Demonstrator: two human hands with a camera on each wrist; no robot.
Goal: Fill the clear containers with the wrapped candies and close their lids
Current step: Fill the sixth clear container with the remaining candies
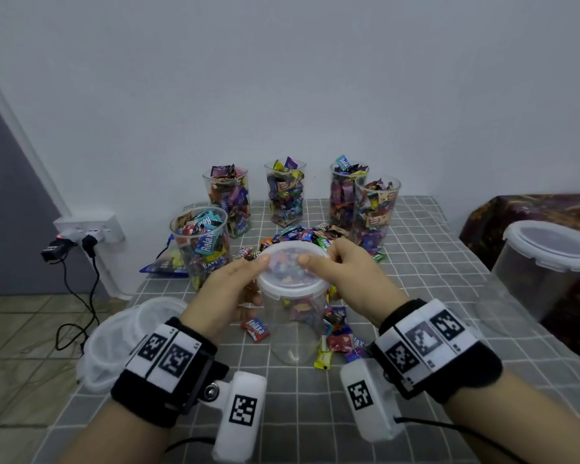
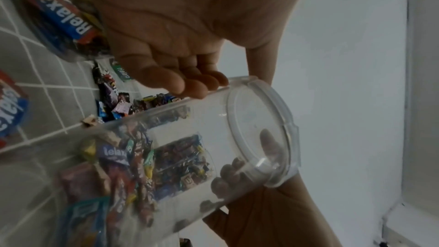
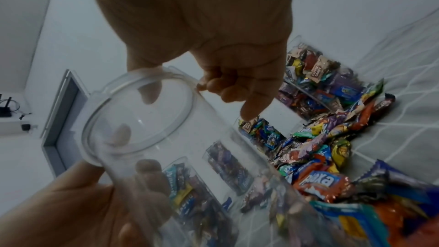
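Note:
A clear container (image 1: 293, 316) stands on the checked table in front of me, and it looks empty inside. A translucent white lid (image 1: 292, 271) sits on its mouth. My left hand (image 1: 245, 284) grips the container's upper wall (image 2: 180, 138), thumb lying on the lid's left edge. My right hand (image 1: 330, 259) pinches the lid's right rim (image 3: 190, 80), thumb on top and fingers curled under the edge. Loose wrapped candies (image 1: 302, 236) are heaped just behind the container, and more (image 1: 337, 338) lie at its right foot.
Several open containers full of candies stand at the back (image 1: 285, 195) and left (image 1: 201, 244). Spare lids (image 1: 121, 336) lie at the table's near-left edge. A red candy (image 1: 257, 329) lies by my left wrist. A big lidded tub (image 1: 546, 262) stands off to the right.

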